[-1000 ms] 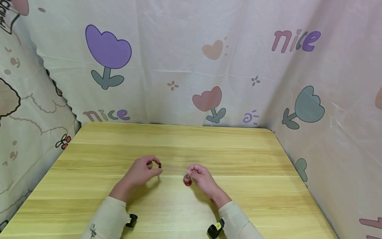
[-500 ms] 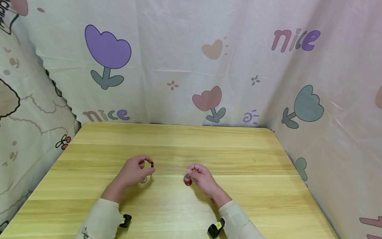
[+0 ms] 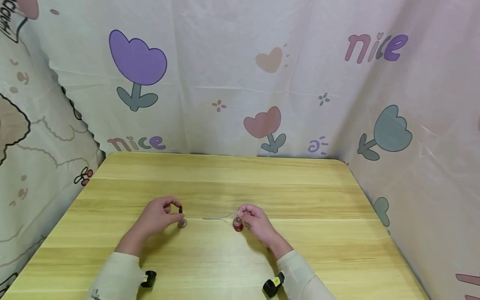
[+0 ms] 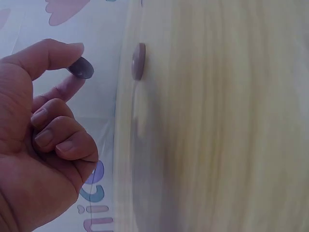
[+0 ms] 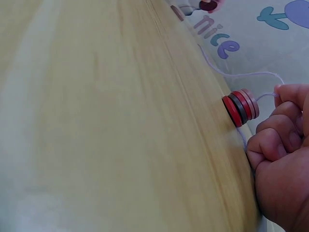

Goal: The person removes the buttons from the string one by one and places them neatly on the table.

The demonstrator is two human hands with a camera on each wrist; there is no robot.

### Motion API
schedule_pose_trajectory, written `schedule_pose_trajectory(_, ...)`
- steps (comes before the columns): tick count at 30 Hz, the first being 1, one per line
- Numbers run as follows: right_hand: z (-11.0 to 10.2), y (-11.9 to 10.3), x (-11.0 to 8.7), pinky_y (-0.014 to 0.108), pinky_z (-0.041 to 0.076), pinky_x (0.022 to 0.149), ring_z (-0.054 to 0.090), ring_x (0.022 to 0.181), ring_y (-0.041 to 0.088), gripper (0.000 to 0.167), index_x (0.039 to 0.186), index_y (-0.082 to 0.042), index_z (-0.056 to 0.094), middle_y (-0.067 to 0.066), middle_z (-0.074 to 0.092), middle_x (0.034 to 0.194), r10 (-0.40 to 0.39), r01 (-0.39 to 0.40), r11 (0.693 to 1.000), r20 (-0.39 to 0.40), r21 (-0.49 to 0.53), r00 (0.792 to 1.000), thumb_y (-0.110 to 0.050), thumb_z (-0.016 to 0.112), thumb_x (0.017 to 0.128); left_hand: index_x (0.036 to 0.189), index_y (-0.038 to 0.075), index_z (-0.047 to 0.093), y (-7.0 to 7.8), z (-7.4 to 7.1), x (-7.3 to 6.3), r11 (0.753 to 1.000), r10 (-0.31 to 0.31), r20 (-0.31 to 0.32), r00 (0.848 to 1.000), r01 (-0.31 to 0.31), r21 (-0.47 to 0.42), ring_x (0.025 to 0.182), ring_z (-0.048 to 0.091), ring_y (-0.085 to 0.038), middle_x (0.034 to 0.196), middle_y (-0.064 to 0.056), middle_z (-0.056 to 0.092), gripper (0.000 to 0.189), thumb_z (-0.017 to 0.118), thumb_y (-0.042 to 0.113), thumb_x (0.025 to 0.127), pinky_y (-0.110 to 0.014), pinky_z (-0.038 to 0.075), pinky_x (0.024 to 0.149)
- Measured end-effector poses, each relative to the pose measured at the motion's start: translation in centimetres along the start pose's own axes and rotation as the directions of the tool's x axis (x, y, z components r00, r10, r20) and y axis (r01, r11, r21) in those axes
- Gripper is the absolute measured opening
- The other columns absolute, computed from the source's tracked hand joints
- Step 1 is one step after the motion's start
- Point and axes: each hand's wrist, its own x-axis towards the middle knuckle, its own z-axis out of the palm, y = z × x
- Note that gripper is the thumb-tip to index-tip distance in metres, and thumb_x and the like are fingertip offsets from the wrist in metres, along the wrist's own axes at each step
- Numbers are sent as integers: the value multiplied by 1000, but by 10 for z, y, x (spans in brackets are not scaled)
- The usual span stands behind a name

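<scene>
While holding a short stack of red, black and pinkish discs (image 5: 241, 107) on a thin string (image 5: 241, 75), pinches that string between finger and thumb of the right hand (image 3: 258, 221), with the other fingers curled in. Has the stack about midway between the left and right edges of the table (image 3: 225, 258), well short of its far edge; cannot tell whether touching the surface or just clear of it. Lets the string's loose end trail slack toward the left edge. With the left hand (image 3: 155, 216), pinches a dark disc (image 4: 83, 68) between the tips of thumb and forefinger, near a loose brown disc (image 4: 139, 62) lying on the table. Could spill the stack by easing the right-hand pinch too far, or drop the dark disc through so slight a hold on its rim. Could also knock the brown disc away by lowering the left hand carelessly, or tangle the slack string by sweeping across it. Works before a hanging printed cloth (image 3: 213, 50) beyond the far edge.
</scene>
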Motion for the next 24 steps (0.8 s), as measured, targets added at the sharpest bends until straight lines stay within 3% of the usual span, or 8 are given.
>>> schedule_pose_trajectory(6,-1,0,0,39,52,80,63,84,29,26,100,17,52,24,63,87,-6,6,1000,16,4,1000,-9,52,103,103,7,69,-6,-5,-6,999,12,4,1000,-12,30,55,30,-15,64,2,29,40,88,31,78,-31,31,53)
schedule_pose_trajectory(15,-1,0,-1,38,51,79,63,86,28,26,101,18,51,24,62,87,-6,6,1000,14,14,1000,-8,51,103,103,5,68,-16,-6,-13,999,-6,30,1000,4,48,54,34,-15,63,1,33,27,82,12,81,-29,31,50)
schedule_pose_trajectory(24,-2,2,0,38,52,80,64,85,28,26,100,17,51,24,64,88,-7,7,1000,17,8,1000,-9,50,103,100,7,68,-24,-10,-14,997,-23,46,999,19,78,55,35,-15,63,0,37,24,81,11,80,-30,32,52)
